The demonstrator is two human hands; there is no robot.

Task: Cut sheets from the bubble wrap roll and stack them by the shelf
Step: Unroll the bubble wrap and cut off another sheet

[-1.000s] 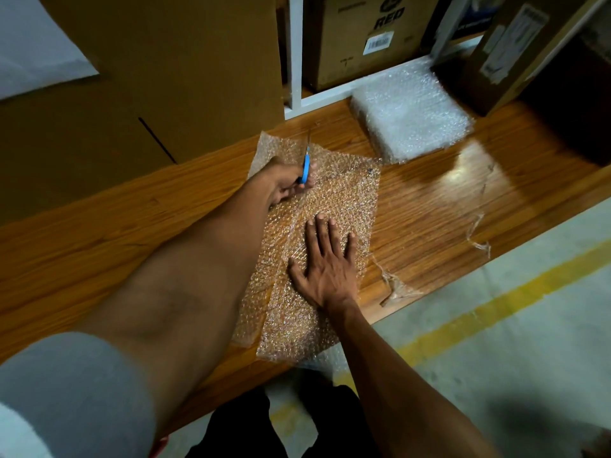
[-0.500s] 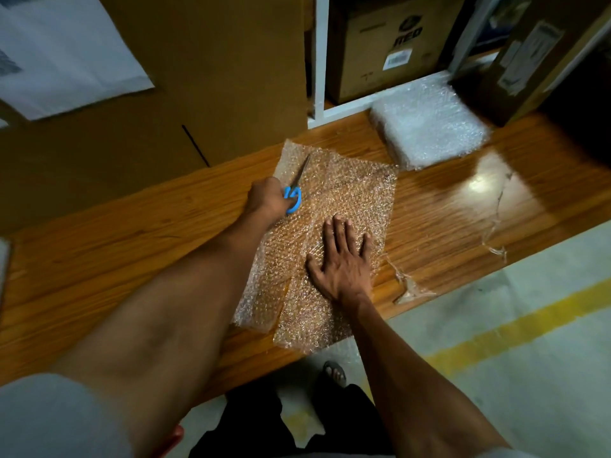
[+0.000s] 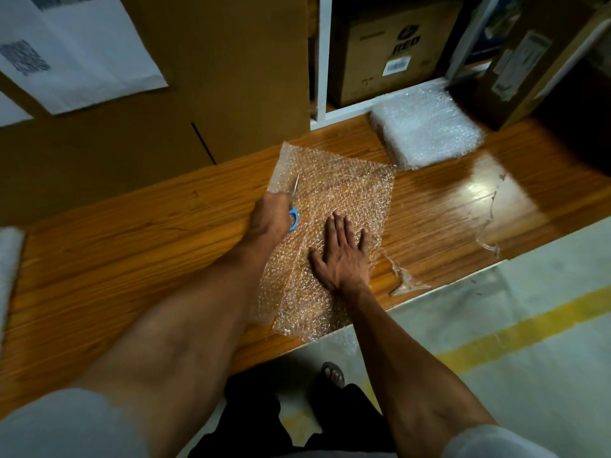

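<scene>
Lying at the far left edge of the counter (image 3: 109, 246) is a pale roll (image 3: 8, 272), only partly in view. A big brown box (image 3: 185, 94) is standing at the far side of the counter, with white paper (image 3: 76, 51) stuck on its face.

Near the middle, the left hand (image 3: 269, 216) is gripping blue-handled scissors (image 3: 293, 211), fingers curled round the handle, blades pointing away along the left side of the wrap (image 3: 344, 200). The wrap is lying flat on the counter as a clear sheet, its near end hanging a little over the counter's near edge. A cut line is running along its left part, leaving a narrow strip just left of the main sheet.

Just right of the scissors, the right hand (image 3: 340, 252) is pressing flat on the wrap, fingers straight and spread, grasping nothing.

Right of that hand, a thin scrap (image 3: 405, 280) of clear film is lying near the counter's edge, and another scrap (image 3: 491, 226) is trailing further right.

At the far right, a stack (image 3: 426, 130) of cut sheets is sitting on the counter, touching the white frame of the shelf (image 3: 347, 112). On the shelf, a carton (image 3: 393, 44) is standing behind the stack, and another box (image 3: 535, 61) is leaning at its right.

Below the counter, a sandalled foot (image 3: 334, 373) is showing on the grey floor (image 3: 529, 375) beside a yellow line (image 3: 529, 328).
</scene>
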